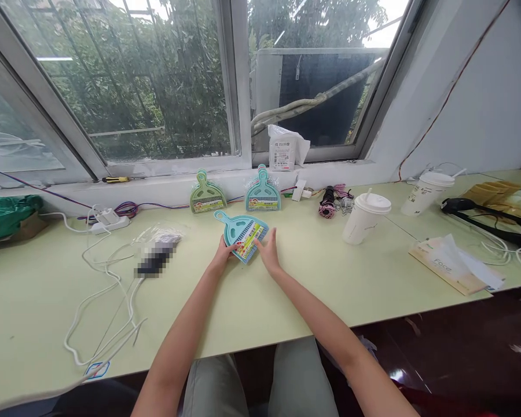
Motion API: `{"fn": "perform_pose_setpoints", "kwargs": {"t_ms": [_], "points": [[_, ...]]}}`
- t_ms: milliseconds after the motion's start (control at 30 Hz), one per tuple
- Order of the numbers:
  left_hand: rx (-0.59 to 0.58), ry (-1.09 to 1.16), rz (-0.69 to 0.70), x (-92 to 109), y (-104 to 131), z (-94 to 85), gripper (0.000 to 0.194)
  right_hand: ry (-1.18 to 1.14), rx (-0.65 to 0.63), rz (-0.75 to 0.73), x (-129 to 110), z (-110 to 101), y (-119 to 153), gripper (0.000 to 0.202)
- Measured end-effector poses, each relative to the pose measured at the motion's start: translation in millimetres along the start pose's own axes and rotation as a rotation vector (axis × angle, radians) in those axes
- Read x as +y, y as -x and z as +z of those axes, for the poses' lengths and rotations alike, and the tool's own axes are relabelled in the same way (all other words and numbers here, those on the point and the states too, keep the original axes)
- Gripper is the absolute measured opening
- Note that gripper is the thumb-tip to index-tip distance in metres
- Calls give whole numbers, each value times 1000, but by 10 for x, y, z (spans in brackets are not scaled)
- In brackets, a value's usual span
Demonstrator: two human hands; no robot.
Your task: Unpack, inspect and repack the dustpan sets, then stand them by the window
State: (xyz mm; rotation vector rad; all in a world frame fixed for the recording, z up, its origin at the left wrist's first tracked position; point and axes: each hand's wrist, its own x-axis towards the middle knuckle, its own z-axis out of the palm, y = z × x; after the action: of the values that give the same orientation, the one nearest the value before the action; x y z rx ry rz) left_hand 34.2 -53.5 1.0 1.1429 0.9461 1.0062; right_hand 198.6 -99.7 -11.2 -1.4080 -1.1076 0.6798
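Note:
A light blue toy-size dustpan and brush set [243,233] with a yellow label is tilted above the table, its handle pointing up and left. My left hand [224,255] is closed on its lower left edge. At its right side is my right hand [268,252], thumb by the label and fingers raised and apart; whether it touches the set is hard to tell. Behind, a green dustpan set [207,196] and another blue dustpan set [263,194] stand against the window ledge.
White cables [108,272] and a power strip [110,225] lie left. To the right are a white cup [365,217], another cup [426,191], a tissue pack [449,265] and black glasses [486,217]. A pink-black roll [327,202] lies near the ledge.

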Motion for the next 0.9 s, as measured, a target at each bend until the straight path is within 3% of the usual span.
{"fn": "perform_pose_setpoints", "kwargs": {"t_ms": [133,267,333,433,467,533,600,733,900], "points": [[-40,-47,23,27,27,63,64,-518,-133,281,57,-42,-67,62],[-89,-304,47,172,32,-47,45,-687,-111,357,79,-69,-73,39],[61,-611,110,256,26,-242,43,-713,-79,348,81,-89,-73,36],[490,-1111,300,300,25,-662,41,-715,-60,343,85,-128,-92,34],[582,-1233,328,287,29,-805,44,-713,-61,346,86,-141,-102,34],[658,-1380,273,235,35,-1041,53,-705,-63,354,84,-167,-124,32],[604,-1437,180,180,34,-1168,50,-695,-61,356,73,-193,-143,32],[401,-1386,220,145,7,-1062,36,-673,-76,339,19,-251,-164,33],[402,-1337,247,135,0,-673,33,-599,-158,317,-61,-302,-149,35]]}}
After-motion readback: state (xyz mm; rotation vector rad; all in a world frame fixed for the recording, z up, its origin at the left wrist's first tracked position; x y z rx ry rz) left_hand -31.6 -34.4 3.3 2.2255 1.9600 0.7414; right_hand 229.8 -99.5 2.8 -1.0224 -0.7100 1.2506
